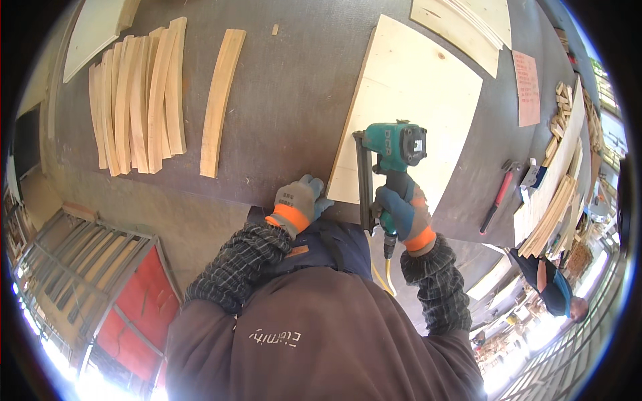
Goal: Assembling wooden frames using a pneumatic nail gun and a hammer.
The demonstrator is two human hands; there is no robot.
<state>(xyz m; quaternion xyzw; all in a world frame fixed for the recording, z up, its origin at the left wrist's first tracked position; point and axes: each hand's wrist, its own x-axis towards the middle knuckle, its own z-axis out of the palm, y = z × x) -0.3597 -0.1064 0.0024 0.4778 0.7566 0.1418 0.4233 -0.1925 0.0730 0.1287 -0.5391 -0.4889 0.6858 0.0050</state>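
My right hand (pixel 408 212) gripped the nail gun (pixel 396 144); the pale board (pixel 421 83) lay beyond it; my left hand (pixel 295 202), fingers parted, was by the worktop's (pixel 287 113) edge — bracing the board first seemed wise.

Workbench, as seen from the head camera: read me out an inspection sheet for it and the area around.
Surface: dark tabletop, small wood scrap near the far side.
Work items: teal nail gun over a pale wood panel; curved wood strips grouped at left, single strip apart.
Clutter: red-handled hammer and pink sheet, right.
Hands: right hand grips the nail gun; left hand by the panel's near-left corner; both gloved.
Cables: yellow hose below the nail gun.
Surroundings: red-sided metal rack, left.
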